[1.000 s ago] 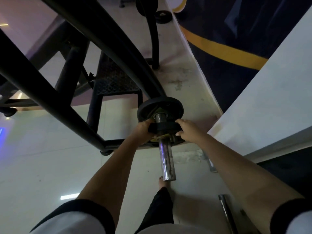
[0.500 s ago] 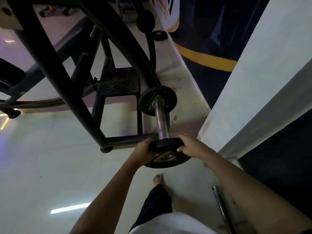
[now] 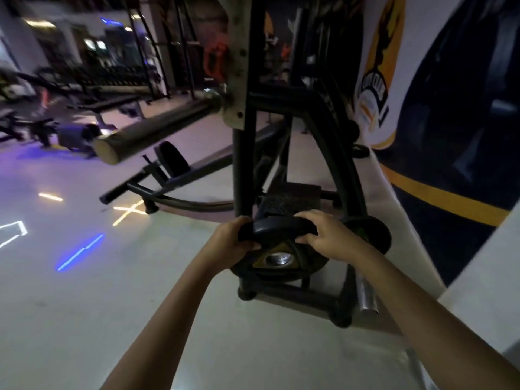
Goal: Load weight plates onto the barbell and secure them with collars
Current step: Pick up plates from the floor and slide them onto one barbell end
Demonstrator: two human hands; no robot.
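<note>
Low in the middle of the frame, the left hand (image 3: 230, 242) and the right hand (image 3: 327, 237) are holding a black round metal weight plate (image 3: 281, 243). Each grip is curling tight round the plate's top rim, one hand on each side. The plate is hanging in the air with its shiny middle hole facing up toward the camera.

Just behind the plate, a black metal rack (image 3: 244, 164) is standing very close. To the lower right, a shiny steel peg (image 3: 365, 301) is sticking out, and a second black plate (image 3: 371, 235) is sitting near the right hand.

Higher up, left of the middle, a thick grey metal barbell (image 3: 157, 130) is pointing its bare end to the left. I think the plate is going there next. No collar is showing.

The plate is probably heavy. It could slip from the rim grips and fall onto the pale shiny floor (image 3: 84, 305). It could also bang the rack post on the way up, or pinch fingers against it. If the hole is not lining up, the plate may knock the bar end.

The right side is tight, with the blue wall with the yellow stripe (image 3: 450, 198) close by. The left side is giving lots of open floor for swinging the plate around to the bar end.
</note>
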